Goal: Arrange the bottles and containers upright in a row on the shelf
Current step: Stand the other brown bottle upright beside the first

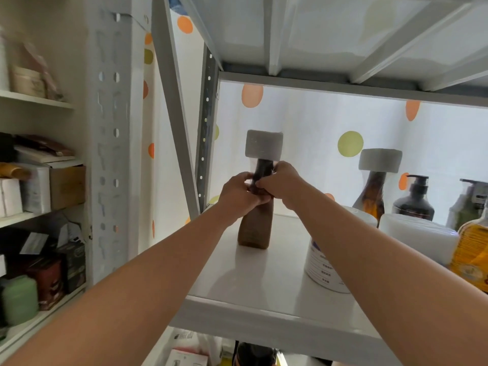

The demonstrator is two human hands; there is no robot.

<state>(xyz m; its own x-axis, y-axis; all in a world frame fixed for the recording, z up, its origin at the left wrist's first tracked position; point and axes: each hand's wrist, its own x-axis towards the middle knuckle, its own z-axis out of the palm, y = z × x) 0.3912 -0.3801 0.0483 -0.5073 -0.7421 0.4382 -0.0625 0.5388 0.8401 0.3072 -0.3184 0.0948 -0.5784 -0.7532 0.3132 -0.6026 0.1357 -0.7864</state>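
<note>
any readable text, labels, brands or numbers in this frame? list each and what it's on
Nothing can be read as it stands.
White tub: dark printed rows, too blurred to read.
Yellow-orange bottle: label print, too blurred.
Brown bottle held in the grip of left hand and right hand: faint print low on its body, unreadable.
Dark pump bottle: label unreadable.
Boxes on the left shelves: print too small.

Backlit polka-dot curtain (303,122) behind grey metal rack (174,101); cluttered white shelving (34,99) left.
</note>
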